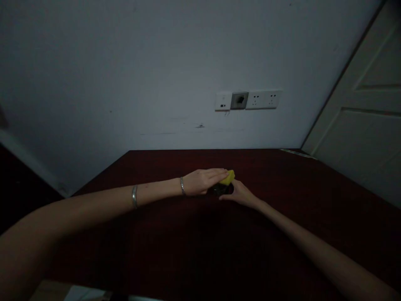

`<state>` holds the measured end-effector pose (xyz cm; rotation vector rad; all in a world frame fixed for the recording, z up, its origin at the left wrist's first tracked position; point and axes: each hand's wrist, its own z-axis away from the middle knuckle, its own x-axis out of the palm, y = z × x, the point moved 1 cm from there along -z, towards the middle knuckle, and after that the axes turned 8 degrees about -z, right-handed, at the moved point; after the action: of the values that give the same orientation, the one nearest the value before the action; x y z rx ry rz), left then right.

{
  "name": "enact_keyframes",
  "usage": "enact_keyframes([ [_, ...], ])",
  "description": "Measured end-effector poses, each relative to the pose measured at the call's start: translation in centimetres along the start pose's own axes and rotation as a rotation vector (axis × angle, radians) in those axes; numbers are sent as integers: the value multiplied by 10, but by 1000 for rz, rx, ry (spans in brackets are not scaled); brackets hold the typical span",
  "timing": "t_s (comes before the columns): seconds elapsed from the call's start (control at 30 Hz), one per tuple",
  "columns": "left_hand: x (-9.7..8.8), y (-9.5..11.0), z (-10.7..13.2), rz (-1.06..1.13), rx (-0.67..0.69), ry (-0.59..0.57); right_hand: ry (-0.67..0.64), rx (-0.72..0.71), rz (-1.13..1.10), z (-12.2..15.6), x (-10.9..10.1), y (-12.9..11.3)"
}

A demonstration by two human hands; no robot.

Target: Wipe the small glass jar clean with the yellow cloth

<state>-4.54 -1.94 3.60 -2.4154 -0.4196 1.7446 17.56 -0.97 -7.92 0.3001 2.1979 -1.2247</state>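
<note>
My left hand (205,180) comes in from the left, its fingers pressed together over a bright yellow piece (229,177) that looks like a sponge. Under the fingers and the yellow piece is a small, dark, shiny object (219,189), possibly of glass; its kind is too dim to make out. My right hand (239,193) grips this dark object from the right, thumb and fingers curved around its side. Both hands meet just above the dark red tabletop (175,238). Palms and most of the dark object are hidden.
Behind the table rises a pale wall (156,83) with a row of sockets (263,100). A panelled door (360,125) stands at the right. Near the front left edge lie a tan item (52,290) and a whitish item (83,293), partly cut off. The light is dim.
</note>
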Motion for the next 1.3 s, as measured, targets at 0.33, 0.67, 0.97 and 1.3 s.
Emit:
enact_keyframes([
  [0.33,-16,-38,-16,237,-364,463,9,14,11,5,-3,-8],
  [0.67,-17,-45,-10,647,-842,1065,-25,104,-200,-1,11,-14],
  [0.97,-1,-41,10,890,-936,1280,-57,204,-507,-12,7,-9],
  [1.3,3,-25,3,1267,-885,1156,371,192,-619,-30,-16,-45],
])
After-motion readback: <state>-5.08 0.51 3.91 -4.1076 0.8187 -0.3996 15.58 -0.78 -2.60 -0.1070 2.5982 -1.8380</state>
